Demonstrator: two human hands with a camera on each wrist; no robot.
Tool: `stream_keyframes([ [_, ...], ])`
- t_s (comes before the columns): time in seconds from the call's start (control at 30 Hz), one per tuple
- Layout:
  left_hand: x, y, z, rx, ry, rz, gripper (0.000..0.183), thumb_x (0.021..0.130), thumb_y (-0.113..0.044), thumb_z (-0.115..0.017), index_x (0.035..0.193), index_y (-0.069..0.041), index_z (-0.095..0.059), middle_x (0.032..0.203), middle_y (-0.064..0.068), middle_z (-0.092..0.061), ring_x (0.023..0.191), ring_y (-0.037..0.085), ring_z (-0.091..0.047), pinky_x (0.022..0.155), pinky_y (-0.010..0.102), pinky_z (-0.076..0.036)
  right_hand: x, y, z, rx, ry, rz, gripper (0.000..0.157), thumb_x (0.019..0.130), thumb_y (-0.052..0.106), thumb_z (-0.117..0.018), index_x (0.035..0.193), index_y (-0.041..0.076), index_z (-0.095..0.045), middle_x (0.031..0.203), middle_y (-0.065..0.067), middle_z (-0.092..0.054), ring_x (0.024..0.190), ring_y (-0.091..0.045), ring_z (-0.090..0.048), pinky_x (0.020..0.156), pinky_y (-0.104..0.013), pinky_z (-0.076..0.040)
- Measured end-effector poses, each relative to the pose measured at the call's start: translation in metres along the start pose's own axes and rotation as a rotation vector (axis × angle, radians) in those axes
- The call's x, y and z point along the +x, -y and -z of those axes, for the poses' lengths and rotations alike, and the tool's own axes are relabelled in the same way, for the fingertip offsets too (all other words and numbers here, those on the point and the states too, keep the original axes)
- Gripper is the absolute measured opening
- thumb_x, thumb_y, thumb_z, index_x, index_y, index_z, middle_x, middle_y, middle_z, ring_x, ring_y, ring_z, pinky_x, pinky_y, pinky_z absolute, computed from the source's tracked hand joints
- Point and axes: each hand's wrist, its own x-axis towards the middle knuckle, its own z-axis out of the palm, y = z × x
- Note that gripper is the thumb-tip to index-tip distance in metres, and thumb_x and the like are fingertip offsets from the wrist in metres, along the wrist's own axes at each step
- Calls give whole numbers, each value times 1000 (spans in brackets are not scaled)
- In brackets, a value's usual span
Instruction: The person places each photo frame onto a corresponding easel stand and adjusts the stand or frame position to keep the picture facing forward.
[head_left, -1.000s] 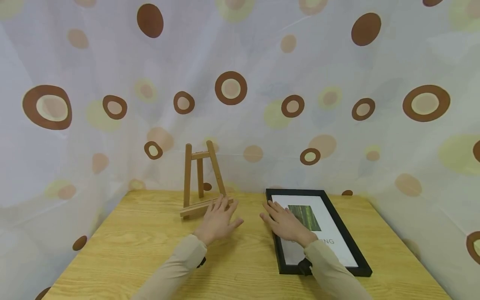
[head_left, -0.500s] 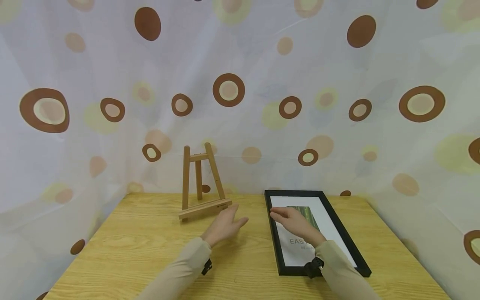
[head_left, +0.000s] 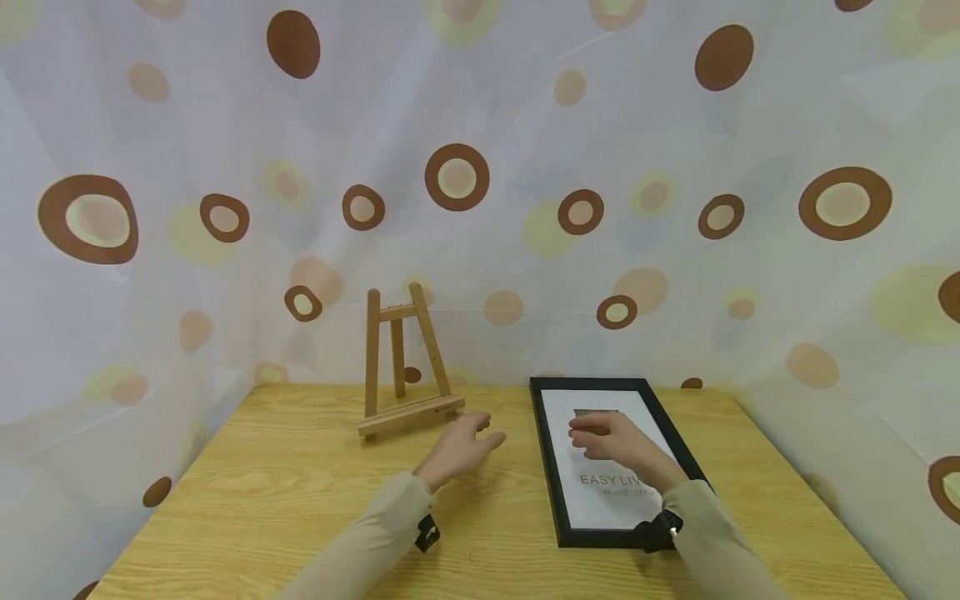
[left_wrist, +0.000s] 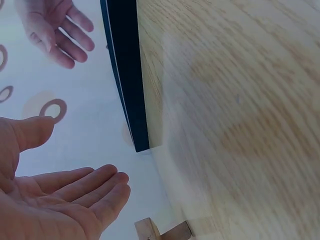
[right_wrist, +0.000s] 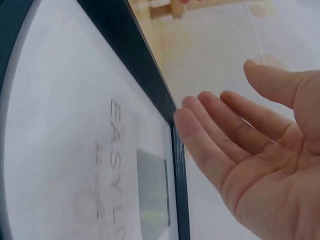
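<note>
A black picture frame [head_left: 558, 492] lies flat on the right side of the wooden table, with a white sheet, a small green picture and printed letters inside. Over it hovers my right hand [head_left: 626, 443], palm turned left and fingers loosely bent, holding nothing. My left hand [head_left: 457, 450] is held in the air left of the picture frame, thumb apart from the fingers. Just behind that hand a small wooden easel [head_left: 408, 414] stands upright. In the left wrist view the left palm [left_wrist: 55, 215] shows bare; the right wrist view shows the right palm [right_wrist: 280, 185] bare too.
The wooden table [head_left: 285, 492] runs back to a pale curtain [head_left: 517, 108] with brown and yellow dots, which also closes off both sides. Dark bands sit at the wrists, below beige sleeves [head_left: 367, 542].
Both hands have drawn back and turned from palms down to palms facing inward. The right hand moved right over the picture frame, the left slightly right, away from the easel.
</note>
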Motion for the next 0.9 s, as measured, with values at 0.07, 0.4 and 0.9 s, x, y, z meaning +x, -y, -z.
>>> stream_keyframes([
  [0.07,1,0,-1,-17,9,9,60,91,-43,-49,133,1,-42,129,17,-47,117,31,-45,92,46,-40,-3,-5,8,47,48,0,46,90,20,-58,127,-5,-46,126,-24,-47,109,-32,-52,85,-39,-47],
  [0.4,7,2,-17,-192,48,65,56,89,-35,-57,126,6,-47,118,15,-55,107,27,-52,85,41,-46,-15,-26,46,256,157,-116,57,91,16,-55,135,-10,-31,130,-28,-42,111,-36,-50,89,-41,-45],
  [0.9,12,-11,-50,-825,317,225,43,89,-7,-55,123,16,-43,112,25,-57,100,33,-58,84,40,-48,-58,-62,110,308,111,-207,63,93,14,-51,137,-14,-16,136,-27,-35,115,-28,-48,91,-40,-42],
])
